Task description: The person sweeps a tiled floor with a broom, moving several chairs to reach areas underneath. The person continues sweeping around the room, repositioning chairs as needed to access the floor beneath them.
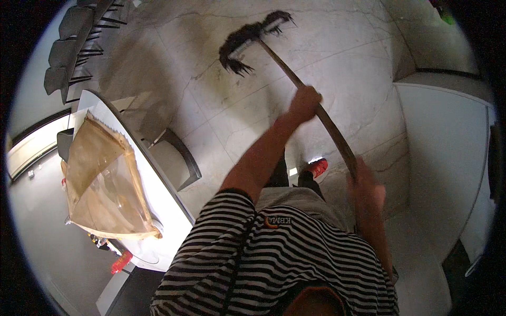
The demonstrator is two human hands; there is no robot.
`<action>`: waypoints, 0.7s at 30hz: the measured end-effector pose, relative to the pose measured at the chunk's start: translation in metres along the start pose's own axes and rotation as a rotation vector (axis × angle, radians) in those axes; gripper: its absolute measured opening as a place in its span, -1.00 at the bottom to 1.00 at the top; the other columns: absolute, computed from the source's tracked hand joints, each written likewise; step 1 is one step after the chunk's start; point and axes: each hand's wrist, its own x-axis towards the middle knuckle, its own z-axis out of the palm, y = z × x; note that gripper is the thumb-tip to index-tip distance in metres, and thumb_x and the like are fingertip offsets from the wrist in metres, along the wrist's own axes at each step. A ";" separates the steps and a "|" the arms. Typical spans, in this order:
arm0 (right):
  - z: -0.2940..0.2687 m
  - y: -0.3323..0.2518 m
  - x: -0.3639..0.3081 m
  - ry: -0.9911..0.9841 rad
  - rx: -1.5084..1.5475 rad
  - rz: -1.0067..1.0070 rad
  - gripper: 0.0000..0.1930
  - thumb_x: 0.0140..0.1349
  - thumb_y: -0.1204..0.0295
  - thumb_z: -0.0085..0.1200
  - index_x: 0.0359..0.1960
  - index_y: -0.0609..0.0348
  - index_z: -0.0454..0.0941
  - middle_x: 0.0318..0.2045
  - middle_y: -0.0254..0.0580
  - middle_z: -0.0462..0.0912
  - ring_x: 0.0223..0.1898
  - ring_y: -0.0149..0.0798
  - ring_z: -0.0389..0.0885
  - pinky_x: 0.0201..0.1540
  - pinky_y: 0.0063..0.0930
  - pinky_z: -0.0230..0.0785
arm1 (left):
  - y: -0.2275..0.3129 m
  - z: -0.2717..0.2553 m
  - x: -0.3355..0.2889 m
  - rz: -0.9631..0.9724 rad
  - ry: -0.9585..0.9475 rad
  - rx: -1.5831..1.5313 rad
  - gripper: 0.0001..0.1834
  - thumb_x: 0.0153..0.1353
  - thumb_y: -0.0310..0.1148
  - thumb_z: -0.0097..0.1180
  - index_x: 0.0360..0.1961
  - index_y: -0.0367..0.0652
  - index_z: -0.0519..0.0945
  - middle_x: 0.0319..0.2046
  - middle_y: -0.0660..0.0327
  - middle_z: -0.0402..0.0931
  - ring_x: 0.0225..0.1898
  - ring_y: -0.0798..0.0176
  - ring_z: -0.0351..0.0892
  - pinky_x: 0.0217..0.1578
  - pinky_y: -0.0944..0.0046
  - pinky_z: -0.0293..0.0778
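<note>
Where chairs (62,52) edge the veined floor (221,100), left grip (305,102) clasps the mop (333,130); right grip (369,188) likewise.

White table: the landmark, a long smooth top with its near end blank and bright.
Mesh cover (108,184): tan-edged and see-through, spread over much of the white table (176,231) and reaching its left edge.
Curved chair (184,152): dark-rimmed, just beside the table's right edge.
Grey chairs (62,52): a row with thin dark legs, beyond the table's far end.
Dark chair back (64,143): close by the table's left side.
Bright panel (42,136): dark-framed, left of the table.
Red item (121,262): roughly bottle-shaped, near the table's near-left corner.
White cabinet (443,152): well apart, to the table's right.
Green patch (447,18): farther right and beyond the table, too small to identify.
</note>
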 end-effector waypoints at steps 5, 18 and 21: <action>-0.004 -0.095 0.132 -0.022 -0.013 -0.179 -0.55 0.25 0.43 -0.10 0.15 0.35 0.21 -0.34 0.04 0.54 -0.41 -0.03 0.62 -0.38 -0.22 0.50 | -0.102 -0.059 0.024 -0.079 0.173 0.074 -0.70 -0.20 -0.41 0.27 -0.34 -0.07 0.55 -0.21 0.07 0.50 -0.04 0.03 0.44 -0.10 0.07 0.42; -0.035 0.109 -0.055 0.170 -0.033 -0.113 -0.53 0.08 0.42 0.09 0.09 0.03 0.37 -0.42 -0.16 0.54 -0.52 -0.10 0.57 -0.53 -0.29 0.44 | 0.096 0.032 0.036 0.225 -0.231 0.069 -0.68 0.10 -0.07 0.06 -0.59 -0.07 0.61 -0.57 0.12 0.56 -0.39 0.05 0.56 0.01 -0.03 0.25; -0.029 0.172 -0.134 0.108 -0.069 0.055 -0.54 0.07 0.44 0.11 0.07 0.05 0.38 -0.44 -0.12 0.54 -0.49 -0.11 0.57 -0.53 -0.29 0.41 | 0.183 0.094 0.014 0.371 -0.218 -0.037 -0.88 -0.14 -0.28 0.17 -0.62 -0.07 0.58 -0.65 0.12 0.49 -0.51 0.01 0.49 -0.37 -0.01 0.36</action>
